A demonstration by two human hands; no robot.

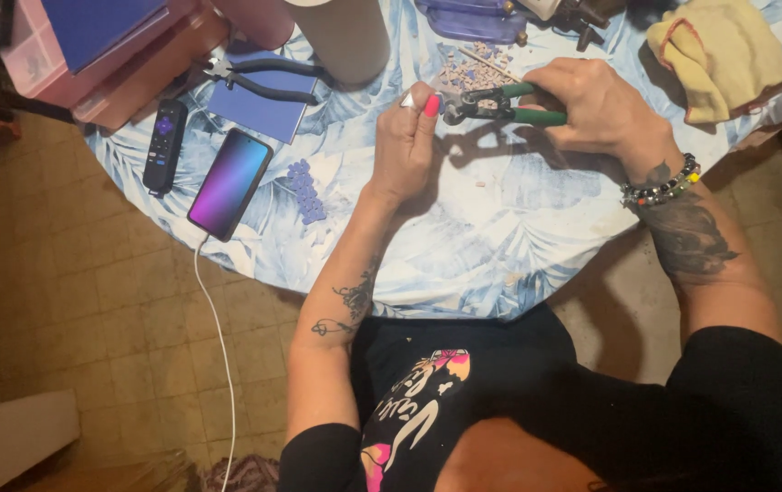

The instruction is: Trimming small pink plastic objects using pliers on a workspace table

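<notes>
My right hand (596, 107) grips the green handles of a pair of nippers (500, 103), held just above the round table (464, 237) with its blue leaf-patterned cloth. My left hand (406, 137) pinches a small pale piece (441, 97) right at the nippers' jaws, thumb and fingers closed on it. The piece is mostly hidden by my fingers. A scatter of small tile chips (478, 66) lies just beyond the two hands.
A phone (230, 183) on a white cable, a black remote (164, 145), black pliers (263, 80) on a blue pad, a row of purple pieces (305, 190), a white cylinder (345, 36), a yellow cloth (719, 55), pink boxes (90, 55) at far left.
</notes>
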